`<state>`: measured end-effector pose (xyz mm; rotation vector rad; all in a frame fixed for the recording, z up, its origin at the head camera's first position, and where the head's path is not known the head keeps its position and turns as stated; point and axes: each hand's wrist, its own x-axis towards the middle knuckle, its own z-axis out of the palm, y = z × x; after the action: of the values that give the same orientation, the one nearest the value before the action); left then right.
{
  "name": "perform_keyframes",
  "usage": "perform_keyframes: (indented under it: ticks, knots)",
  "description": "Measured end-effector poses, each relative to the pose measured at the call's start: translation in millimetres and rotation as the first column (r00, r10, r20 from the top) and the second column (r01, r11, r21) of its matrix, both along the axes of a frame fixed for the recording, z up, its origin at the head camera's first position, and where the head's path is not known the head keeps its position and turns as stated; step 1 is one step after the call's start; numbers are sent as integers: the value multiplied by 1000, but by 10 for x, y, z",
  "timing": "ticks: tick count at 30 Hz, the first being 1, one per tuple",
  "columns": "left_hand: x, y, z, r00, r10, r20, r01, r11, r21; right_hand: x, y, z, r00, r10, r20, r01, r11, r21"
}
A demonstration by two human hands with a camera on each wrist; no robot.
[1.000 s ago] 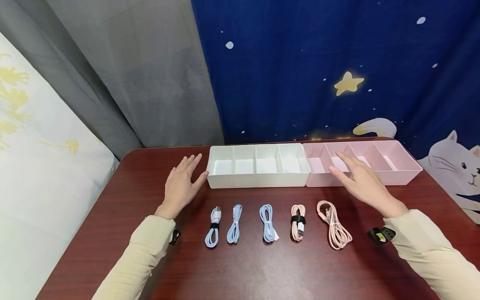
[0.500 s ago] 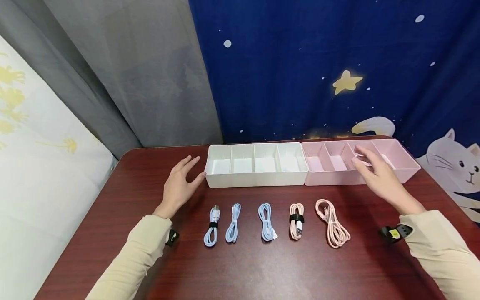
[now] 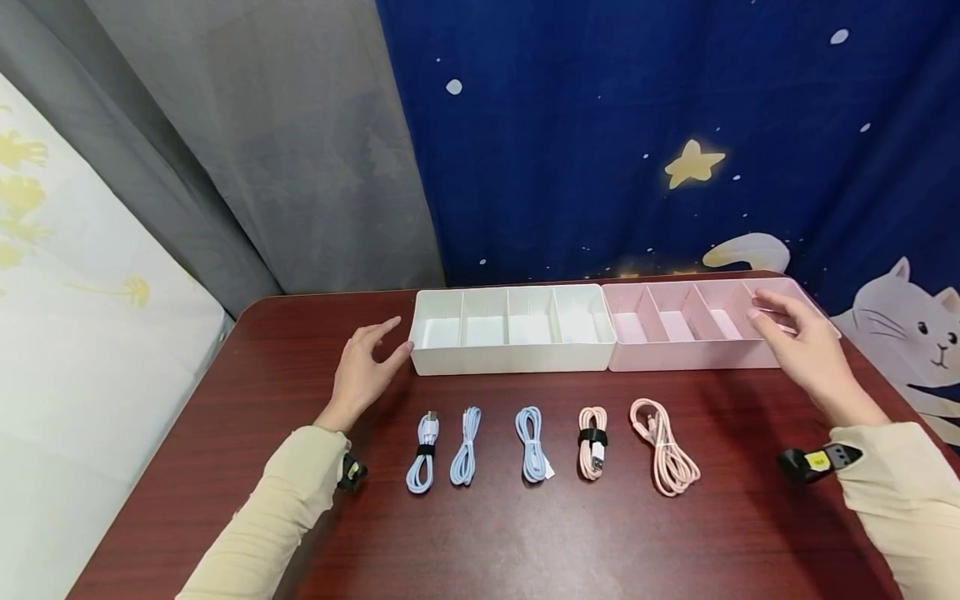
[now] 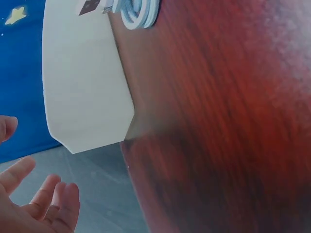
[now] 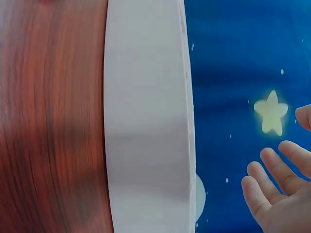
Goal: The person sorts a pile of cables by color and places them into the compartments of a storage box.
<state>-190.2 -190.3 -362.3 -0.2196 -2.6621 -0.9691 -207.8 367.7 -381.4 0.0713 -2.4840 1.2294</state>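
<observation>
My left hand (image 3: 362,373), fingers loosely spread, is beside the left end of the white divided box (image 3: 513,360); its thumb tip is close to the box's corner, and I cannot tell whether they touch. Over the right end of the pink divided box (image 3: 697,357) hovers my right hand (image 3: 813,354), fingers slightly bent and holding nothing. In the right wrist view its fingers (image 5: 262,189) are apart. In front of the boxes lie three coiled light-blue cables (image 3: 425,454) (image 3: 465,448) (image 3: 533,450) and two coiled pink cables (image 3: 592,446) (image 3: 667,450).
The boxes stand end to end near the back of the dark red wooden table (image 3: 487,542). Behind hang a grey curtain (image 3: 315,167) and a blue curtain (image 3: 562,150) with stars and a cat. A white patterned cloth (image 3: 90,350) is at the left.
My right hand has moved rightward along the pink box, from its second compartment to its right end. The left hand stays by the white box, its fingers drawn slightly closer together.
</observation>
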Motion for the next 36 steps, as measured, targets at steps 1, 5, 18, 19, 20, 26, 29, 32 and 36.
perform_keyframes:
  ticks: [1, 5, 18, 19, 20, 26, 29, 32, 36]
  knots:
    - [-7, -2, -2, 1000, 4, 7, -4, 1000, 6, -6, 17, 12, 1000, -14, 0, 14, 1000, -7]
    - [-48, -4, 7, 999, 16, 51, -17, 1000, 20, 51, 5, 169, 999, -35, -3, 35, 999, -32]
    - [-164, 35, -18, 984, 42, 175, -47, 999, 22, 116, 88, 509, 996, -93, 10, 93, 994, 62]
    - [-172, 37, -17, 983, 44, 180, -49, 999, 22, 81, 168, 462, 994, -107, 21, 105, 993, 59]
    - [-182, 38, -16, 982, 45, 185, -50, 999, 22, 19, 280, 379, 992, -122, 29, 121, 992, 35]
    - [-232, 36, -1, 975, 54, 216, -65, 997, 46, -484, 1126, -349, 974, -220, 54, 220, 975, 19]
    - [-258, 42, -4, 976, 53, 212, -68, 996, 65, -635, 1431, -601, 960, -267, 79, 259, 961, 95]
    - [-285, 53, -21, 977, 60, 206, -77, 994, 75, -664, 1550, -684, 946, -310, 93, 290, 939, 185]
    - [-319, 68, -52, 974, 67, 217, -85, 993, 77, -616, 1560, -689, 939, -331, 91, 299, 919, 255]
